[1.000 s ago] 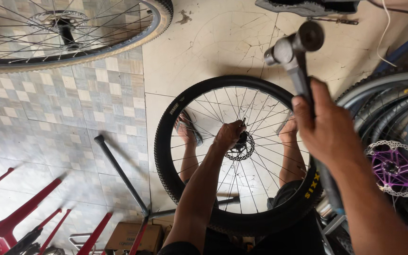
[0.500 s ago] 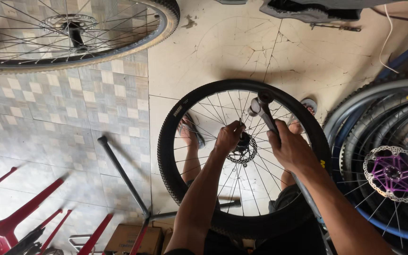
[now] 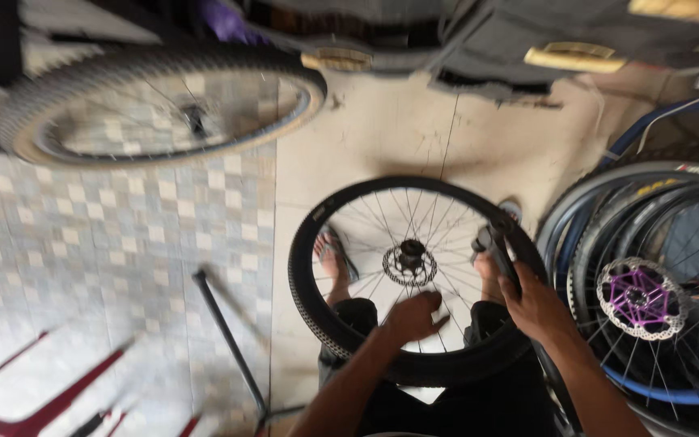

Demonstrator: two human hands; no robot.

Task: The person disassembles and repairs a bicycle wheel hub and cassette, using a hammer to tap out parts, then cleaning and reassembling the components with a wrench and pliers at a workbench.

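Your left hand [image 3: 414, 317] curls on the black spoked wheel [image 3: 411, 275]; your right hand [image 3: 537, 306] grips a blurred dark tool [image 3: 495, 247], its head indistinct.

Yellow lettering label [image 3: 663, 188] on right tyre sidewall

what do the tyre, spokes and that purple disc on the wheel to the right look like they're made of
Tyre: looks like matte black rubber, with small tread knobs along its edge.
Spokes: thin, pale and shiny, probably steel wire.
Purple disc: likely metal, with a glossy, perhaps anodised purple centre and a perforated silvery rim.
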